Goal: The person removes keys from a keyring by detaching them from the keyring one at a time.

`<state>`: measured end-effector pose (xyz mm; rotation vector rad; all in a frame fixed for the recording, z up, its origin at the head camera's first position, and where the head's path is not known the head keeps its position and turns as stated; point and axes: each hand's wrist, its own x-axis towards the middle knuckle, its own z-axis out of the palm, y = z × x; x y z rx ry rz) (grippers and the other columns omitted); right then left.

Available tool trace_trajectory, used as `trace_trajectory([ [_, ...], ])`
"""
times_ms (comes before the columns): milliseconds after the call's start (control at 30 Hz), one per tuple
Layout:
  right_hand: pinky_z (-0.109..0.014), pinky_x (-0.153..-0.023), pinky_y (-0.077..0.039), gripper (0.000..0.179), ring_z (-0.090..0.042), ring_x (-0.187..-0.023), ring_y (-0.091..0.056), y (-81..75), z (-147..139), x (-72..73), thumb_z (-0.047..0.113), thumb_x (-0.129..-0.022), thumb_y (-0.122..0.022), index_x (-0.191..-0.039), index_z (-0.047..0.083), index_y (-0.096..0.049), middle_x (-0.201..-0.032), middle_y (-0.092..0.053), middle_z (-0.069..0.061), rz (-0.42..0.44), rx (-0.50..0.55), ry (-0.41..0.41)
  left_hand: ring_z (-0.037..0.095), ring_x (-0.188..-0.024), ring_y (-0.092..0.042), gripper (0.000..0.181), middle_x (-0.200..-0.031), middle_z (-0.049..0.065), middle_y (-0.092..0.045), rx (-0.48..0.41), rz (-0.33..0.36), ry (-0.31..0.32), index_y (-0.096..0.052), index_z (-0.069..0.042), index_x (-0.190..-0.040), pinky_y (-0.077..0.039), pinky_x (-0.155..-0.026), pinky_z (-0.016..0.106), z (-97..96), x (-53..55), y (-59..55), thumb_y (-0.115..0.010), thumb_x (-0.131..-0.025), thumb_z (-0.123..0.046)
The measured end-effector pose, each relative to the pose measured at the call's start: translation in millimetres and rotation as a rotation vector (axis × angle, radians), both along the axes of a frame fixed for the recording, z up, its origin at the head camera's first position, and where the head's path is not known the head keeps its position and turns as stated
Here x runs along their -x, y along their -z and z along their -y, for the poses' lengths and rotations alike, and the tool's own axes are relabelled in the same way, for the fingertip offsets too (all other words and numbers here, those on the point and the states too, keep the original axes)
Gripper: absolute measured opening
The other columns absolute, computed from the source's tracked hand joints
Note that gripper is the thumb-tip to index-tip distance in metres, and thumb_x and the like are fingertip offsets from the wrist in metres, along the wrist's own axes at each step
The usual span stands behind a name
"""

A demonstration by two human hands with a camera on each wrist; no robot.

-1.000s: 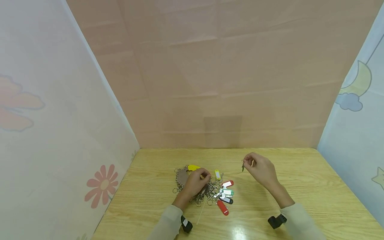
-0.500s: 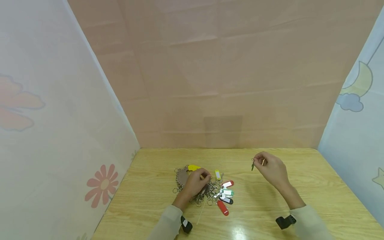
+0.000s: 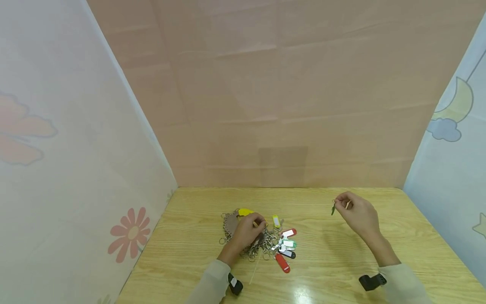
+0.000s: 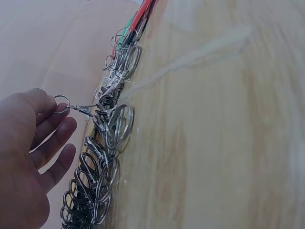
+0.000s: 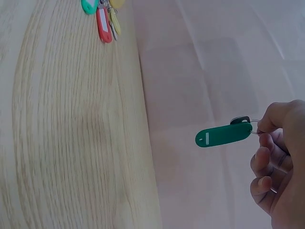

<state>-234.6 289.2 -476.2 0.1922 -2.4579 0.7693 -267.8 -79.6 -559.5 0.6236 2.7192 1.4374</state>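
My right hand [image 3: 358, 213] pinches the thin metal ring of a green key tag [image 5: 223, 135] between thumb and fingertip, raised over the right side of the table. A small dark piece [image 5: 239, 120], perhaps a key head, hangs on that same ring. At the centre left, my left hand [image 3: 247, 231] pinches a metal split ring [image 4: 62, 97] joined to a small swivel clasp [image 4: 83, 109]. That clasp reaches to a round brown disc [image 3: 230, 224] edged with several metal clasps and rings. The left hand covers much of the disc.
Beside the disc lie a yellow tag [image 3: 276, 221], a red tag [image 3: 289, 232], a green tag [image 3: 289, 243], a black tag [image 3: 287, 254] and another red tag [image 3: 282, 263], with keys. A pale thin strip [image 3: 255, 270] points toward the table's front. Walls enclose the wooden table [image 3: 182, 253].
My right hand has moved steadily rightward with the green key tag, away from the pile. The left hand stays put, still pinching its ring.
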Motion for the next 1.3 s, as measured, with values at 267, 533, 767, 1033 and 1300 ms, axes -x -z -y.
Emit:
trace_trajectory([
  [267, -0.025, -0.046, -0.039, 0.011, 0.005, -0.061, -0.05, 1.8, -15, -2.2, 0.018, -0.099, -0.07, -0.099, 0.008, -0.075, -0.08, -0.068, -0.001, 0.008, -0.001, 0.034, 0.002, -0.07, -0.058, 0.013, -0.099, -0.003, -0.071, 0.002, -0.018, -0.003, -0.074, -0.016, -0.11, -0.052, -0.063, 0.023, 1.4, -0.8, 1.0, -0.066, -0.108, -0.026],
  [533, -0.025, -0.049, -0.04, 0.014, 0.009, -0.064, -0.049, 2.0, -30, -5.1, 0.019, -0.099, -0.069, -0.101, 0.007, -0.075, -0.082, -0.07, -0.004, 0.019, 0.018, 0.075, 0.001, -0.073, -0.059, 0.014, -0.099, -0.003, -0.071, 0.009, -0.037, 0.004, -0.074, -0.016, -0.111, -0.053, -0.066, 0.022, 2.5, -0.3, -0.9, -0.065, -0.108, -0.026],
  [767, -0.025, -0.049, -0.04, 0.014, 0.013, -0.064, -0.048, 4.9, -44, -6.0, 0.019, -0.099, -0.07, -0.101, 0.007, -0.075, -0.083, -0.07, -0.005, 0.018, 0.021, 0.111, 0.001, -0.078, -0.059, 0.014, -0.1, -0.003, -0.072, 0.02, -0.046, 0.001, -0.074, -0.016, -0.111, -0.054, -0.071, 0.022, 3.9, -0.2, -0.3, -0.065, -0.108, -0.025],
  [1033, -0.025, -0.049, -0.039, 0.017, 0.015, -0.064, -0.045, 14.1, -57, -8.1, 0.021, -0.101, -0.069, -0.104, 0.005, -0.074, -0.086, -0.072, -0.008, 0.056, 0.036, 0.138, 0.0, -0.075, -0.059, 0.013, -0.099, -0.005, -0.072, 0.03, -0.048, -0.012, -0.074, -0.018, -0.11, -0.054, -0.069, 0.022, 4.9, -0.5, 0.8, -0.066, -0.108, -0.028],
  [1300, -0.026, -0.049, -0.039, 0.02, 0.013, -0.064, -0.047, 23.6, -65, -11.8, 0.024, -0.103, -0.067, -0.106, 0.005, -0.073, -0.088, -0.071, -0.008, 0.11, 0.029, 0.146, 0.0, -0.078, -0.061, 0.012, -0.099, -0.005, -0.073, 0.039, -0.052, -0.017, -0.074, -0.018, -0.109, -0.054, -0.07, 0.022, 4.5, -2.1, -1.1, -0.066, -0.108, -0.027],
])
